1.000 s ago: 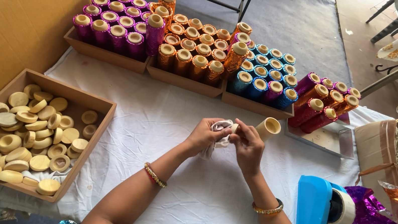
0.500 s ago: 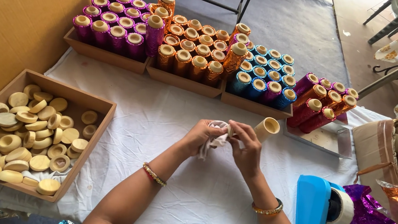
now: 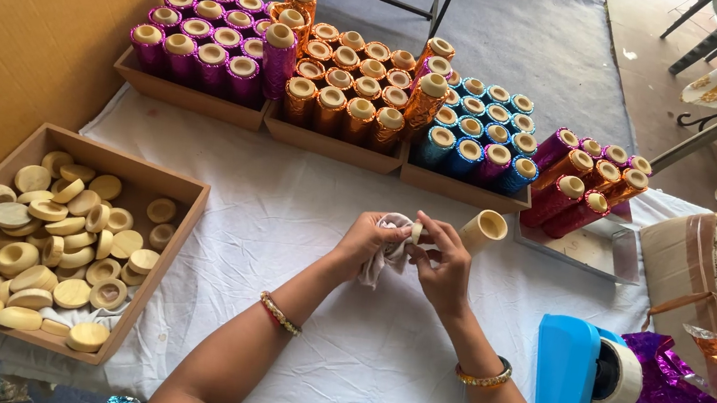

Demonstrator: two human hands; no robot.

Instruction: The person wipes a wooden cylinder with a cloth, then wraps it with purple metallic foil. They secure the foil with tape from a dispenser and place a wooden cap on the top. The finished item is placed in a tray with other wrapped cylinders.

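Note:
My left hand (image 3: 365, 241) grips a crumpled white cloth (image 3: 385, 252) over the white tablecloth. My right hand (image 3: 440, 262) meets it and pinches a small pale wooden piece (image 3: 416, 231) against the cloth. A plain wooden tube (image 3: 483, 231) lies just beyond my right hand, its open end up and to the right; neither hand touches it. Both wrists wear beaded bangles.
A wooden tray (image 3: 149, 287) with several pale wooden discs sits at the left. Trays of foil-wrapped spools in purple (image 3: 200, 41), orange (image 3: 345, 100) and blue (image 3: 475, 143) line the back. A blue tape dispenser (image 3: 579, 393) and loose purple foil (image 3: 672, 395) lie at the right. A cardboard box (image 3: 42, 35) stands at the far left.
Both hands have stayed together at the same spot; the fingers shift slightly as they work the cloth around the small wooden piece.

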